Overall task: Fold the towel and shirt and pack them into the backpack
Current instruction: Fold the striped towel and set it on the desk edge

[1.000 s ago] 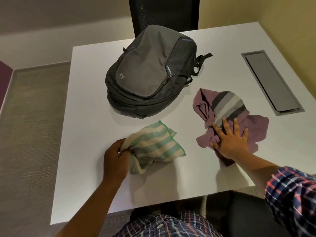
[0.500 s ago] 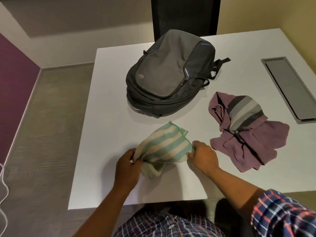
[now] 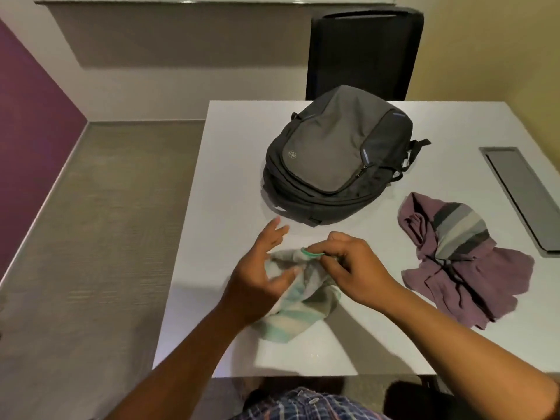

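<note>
My right hand [image 3: 348, 268] pinches the limp, light towel [image 3: 291, 316] by its green hem at frame centre, my left hand [image 3: 257, 277] spread loose, best gripped at corners.

- One backpack [image 3: 336, 159], grey, at the upper middle of the frame.
- One towel [image 3: 298, 310], striped green and cream, at the lower middle.
- One shirt [image 3: 463, 262], purple with grey stripes, at the right.
- Two hands: the left hand [image 3: 257, 280] and the right hand [image 3: 348, 265], both at the towel.
- One table [image 3: 230, 177], white.
- One chair [image 3: 363, 53], black, at the top.
- One grey panel [image 3: 527, 195] set in the table, at the far right.
</note>
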A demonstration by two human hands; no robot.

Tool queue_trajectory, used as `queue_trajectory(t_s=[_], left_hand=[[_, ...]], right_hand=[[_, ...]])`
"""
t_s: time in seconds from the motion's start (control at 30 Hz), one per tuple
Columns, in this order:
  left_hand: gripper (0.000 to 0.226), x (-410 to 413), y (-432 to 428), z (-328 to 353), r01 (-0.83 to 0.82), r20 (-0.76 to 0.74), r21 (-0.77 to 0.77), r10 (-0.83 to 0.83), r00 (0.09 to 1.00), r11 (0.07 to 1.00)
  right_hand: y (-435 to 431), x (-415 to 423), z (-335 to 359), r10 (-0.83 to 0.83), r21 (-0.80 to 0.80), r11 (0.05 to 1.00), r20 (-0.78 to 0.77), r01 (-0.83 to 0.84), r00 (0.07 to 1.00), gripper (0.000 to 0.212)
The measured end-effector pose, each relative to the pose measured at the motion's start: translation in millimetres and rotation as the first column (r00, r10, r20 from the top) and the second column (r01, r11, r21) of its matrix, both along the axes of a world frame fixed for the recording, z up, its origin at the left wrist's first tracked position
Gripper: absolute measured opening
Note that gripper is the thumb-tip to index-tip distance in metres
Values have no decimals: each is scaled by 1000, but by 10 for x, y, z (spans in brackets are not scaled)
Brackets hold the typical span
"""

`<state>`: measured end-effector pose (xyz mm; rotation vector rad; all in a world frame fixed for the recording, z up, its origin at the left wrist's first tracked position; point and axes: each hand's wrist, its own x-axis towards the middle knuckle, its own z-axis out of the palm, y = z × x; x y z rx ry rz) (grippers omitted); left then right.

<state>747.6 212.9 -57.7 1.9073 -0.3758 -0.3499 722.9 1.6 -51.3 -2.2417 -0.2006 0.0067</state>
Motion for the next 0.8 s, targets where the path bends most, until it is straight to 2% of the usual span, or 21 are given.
queue_trajectory(t_s=[0.07, 0.1, 0.23, 0.37, 0.47, 0.57, 0.6, 0.7, 0.8], left_hand=[[73, 93, -21, 245, 176, 24, -29, -175, 984, 984], [67, 132, -16, 353, 210, 49, -21, -209, 977, 977], [29, 261, 125, 662, 200, 123, 13, -200, 972, 980], [12, 386, 378, 825, 210, 161, 39, -213, 964, 977], [11, 490, 581, 869, 187, 142, 137, -206, 968, 973], [7, 574, 748, 876, 185, 80, 270, -214, 974, 945], [9, 592, 786, 889, 163, 100, 300, -201, 974, 940], [13, 647, 833, 966, 97, 213, 285, -162, 964, 954], [21, 708, 861, 1089, 43, 195, 257, -95, 976, 965]], right_hand=[[117, 25, 308, 60, 4, 998, 97, -60, 994, 31], [155, 33, 449, 66, 15, 998, 132, -69, 989, 31], [161, 34, 917, 32, 18, 999, 222, -37, 975, 27], [26, 1, 1190, -89, -12, 995, 300, 97, 950, 20], [-100, -34, 1292, -229, 45, 973, 335, 227, 914, 19], [-186, -80, 1339, -298, 32, 951, 347, 306, 889, 26], [-193, -97, 1346, -324, 41, 943, 341, 331, 882, 27], [-205, -124, 1368, -411, 87, 910, 305, 404, 859, 29], [-265, -82, 1422, -449, 113, 893, 289, 436, 845, 32]])
